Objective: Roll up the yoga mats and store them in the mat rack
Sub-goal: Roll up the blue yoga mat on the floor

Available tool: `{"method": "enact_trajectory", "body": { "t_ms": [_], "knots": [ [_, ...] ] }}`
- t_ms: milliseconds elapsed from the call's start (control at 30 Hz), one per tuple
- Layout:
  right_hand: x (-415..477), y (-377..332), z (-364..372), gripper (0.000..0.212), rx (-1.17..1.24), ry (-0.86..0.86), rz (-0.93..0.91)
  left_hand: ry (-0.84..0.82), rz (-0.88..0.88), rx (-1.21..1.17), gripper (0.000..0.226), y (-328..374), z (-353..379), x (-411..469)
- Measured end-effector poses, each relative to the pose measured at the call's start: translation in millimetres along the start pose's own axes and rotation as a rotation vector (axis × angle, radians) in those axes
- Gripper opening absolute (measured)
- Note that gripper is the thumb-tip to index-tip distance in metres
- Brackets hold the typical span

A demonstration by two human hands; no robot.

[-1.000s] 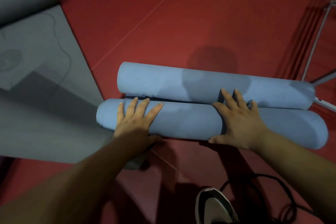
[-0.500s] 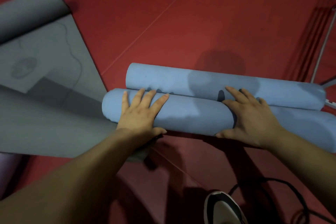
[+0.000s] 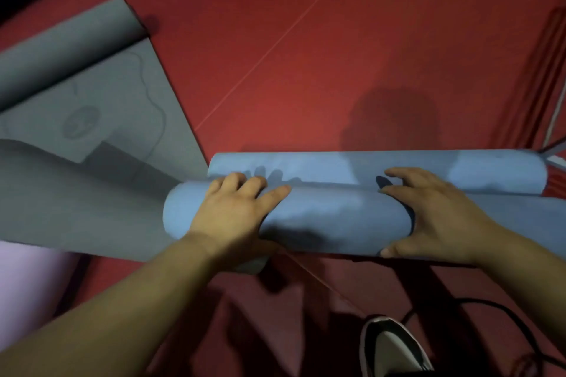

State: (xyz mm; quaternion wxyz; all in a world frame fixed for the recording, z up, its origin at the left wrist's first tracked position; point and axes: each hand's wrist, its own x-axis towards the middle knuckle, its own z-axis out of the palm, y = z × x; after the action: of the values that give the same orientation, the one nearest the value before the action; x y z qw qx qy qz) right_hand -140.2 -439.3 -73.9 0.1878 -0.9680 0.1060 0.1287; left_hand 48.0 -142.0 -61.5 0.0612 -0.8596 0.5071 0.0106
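On my feed, far left of the red floor, there's a half-unrolled grey mat with something lilac poking out under its near edge. Next over, the left hand has its fingers bent over the near blue roll, thumb tucked under. That roll lies touching the far blue roll, mid-floor. The right hand is spread flat, pressing the near roll too. A shoe sits by the bottom edge.
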Motion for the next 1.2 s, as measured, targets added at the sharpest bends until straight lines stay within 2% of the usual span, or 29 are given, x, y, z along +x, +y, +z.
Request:
{"method": "enact_trajectory", "body": {
  "t_ms": [200,333,433,633,900,1133,1200],
  "knots": [
    [-1.7,-7.5,11.3,0.107,-0.091,-0.148,0.033,-0.032,-0.057,-0.049,0.106,9.2,24.6,-15.8],
    [10.0,-17.7,9.2,0.08,0.001,-0.173,0.162,-0.054,-0.084,-0.095,0.106,8.6,28.9,-15.4],
    [24.9,-22.1,6.2,0.067,-0.019,-0.182,0.206,-0.08,-0.111,-0.141,0.106,5.6,29.7,-13.2],
    [41.6,-21.6,5.8,0.078,-0.086,-0.23,0.24,-0.187,-0.151,-0.157,0.108,3.5,29.0,-7.3],
    [65.8,-15.0,9.4,0.089,-0.069,-0.335,0.306,-0.233,-0.258,-0.205,0.103,9.8,29.2,-0.5],
    [51.8,-11.3,22.1,0.092,-0.063,-0.256,0.271,-0.217,-0.26,-0.246,0.062,41.1,19.4,56.4],
    [44.1,-13.4,24.5,0.089,-0.041,-0.233,0.274,-0.188,-0.245,-0.276,0.059,45.9,26.4,58.6]
  ]
}}
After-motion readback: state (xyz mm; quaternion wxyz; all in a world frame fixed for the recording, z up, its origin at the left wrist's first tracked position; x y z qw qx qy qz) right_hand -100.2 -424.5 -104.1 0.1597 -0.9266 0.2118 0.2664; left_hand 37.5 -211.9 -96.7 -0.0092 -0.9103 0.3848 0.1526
